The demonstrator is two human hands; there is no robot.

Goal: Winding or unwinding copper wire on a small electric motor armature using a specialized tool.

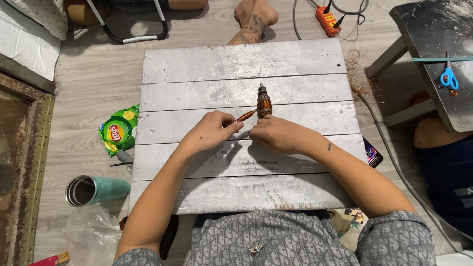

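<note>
While a person sits on the floor behind a low grey plank table (197, 64), both bare hands meet near its middle. The right hand (278, 134) closes its fingers round the lower end of a small motor rotor (264, 102), which lies on the planks pointing away from the person, its copper winding showing just beyond the fingertips. The left hand (213, 130) pinches a twisted strand of copper wire (246, 116) between thumb and forefinger; the strand runs up to the rotor's winding. It looks like wire is being worked at the coil, winding or unwinding, I cannot tell which. Any next move would need the rotor held steady and the strand kept taut. Nearby on the floor lie a green snack bag (118, 130) and a teal cup (96, 189).
</note>
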